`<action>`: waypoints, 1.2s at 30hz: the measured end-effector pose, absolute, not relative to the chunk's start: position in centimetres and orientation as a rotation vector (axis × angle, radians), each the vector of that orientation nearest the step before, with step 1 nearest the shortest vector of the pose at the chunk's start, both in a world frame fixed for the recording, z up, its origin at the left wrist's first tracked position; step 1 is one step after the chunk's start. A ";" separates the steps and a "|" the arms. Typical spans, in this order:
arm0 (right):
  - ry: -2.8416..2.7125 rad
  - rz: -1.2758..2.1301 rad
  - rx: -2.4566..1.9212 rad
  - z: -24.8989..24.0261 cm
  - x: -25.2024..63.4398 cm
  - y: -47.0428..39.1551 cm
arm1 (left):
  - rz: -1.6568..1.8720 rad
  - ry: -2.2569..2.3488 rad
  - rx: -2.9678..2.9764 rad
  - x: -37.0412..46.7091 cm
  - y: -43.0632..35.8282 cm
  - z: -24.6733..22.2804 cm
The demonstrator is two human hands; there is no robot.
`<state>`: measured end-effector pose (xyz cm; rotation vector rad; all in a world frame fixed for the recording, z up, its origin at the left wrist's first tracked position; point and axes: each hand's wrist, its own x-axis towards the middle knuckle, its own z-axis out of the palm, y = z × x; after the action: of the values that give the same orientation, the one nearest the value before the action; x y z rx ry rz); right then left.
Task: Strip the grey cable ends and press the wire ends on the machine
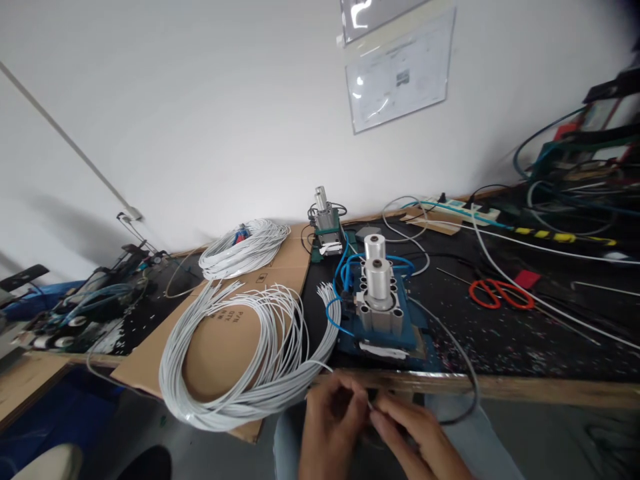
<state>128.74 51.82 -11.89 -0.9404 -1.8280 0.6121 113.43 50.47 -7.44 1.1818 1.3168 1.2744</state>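
Note:
In front of the table's edge, my left hand (336, 417) is closed in a pinch on a white cable (320, 365) that comes off the big loose coil of white cables (175, 380). My right hand (417, 433) is just beside it, thumb and fingers pressed together at the cable's end, where a short bit shows between the hands. The fingers hide most of this end. Straight ahead of the hands stands a pneumatic press (383, 300) with two silver cylinders on a blue base, and the coil's cut ends lie against its left side.
Cardboard (145, 343) lies under the coil, with a second cable bundle (245, 250) behind. A smaller press (326, 223) stands near the wall. Orange-handled scissors (500, 293), loose cables and a power strip (465, 210) are on the right. The wooden table edge (525, 389) runs before me.

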 end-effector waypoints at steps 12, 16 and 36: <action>-1.806 0.770 -0.935 -10.2 128.3 52.2 | 1.403 1.268 1.019 113.7 50.5 -8.2; -1.573 0.784 -0.966 -12.3 125.9 50.9 | 1.703 1.379 0.781 117.2 50.2 -10.9; -1.508 0.796 -1.016 -13.0 126.6 50.5 | 1.569 1.189 0.724 117.7 50.9 -11.3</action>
<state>126.58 50.50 -12.95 -1.0156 -1.5077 0.7961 117.71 50.87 -11.33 0.7242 1.1894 1.5692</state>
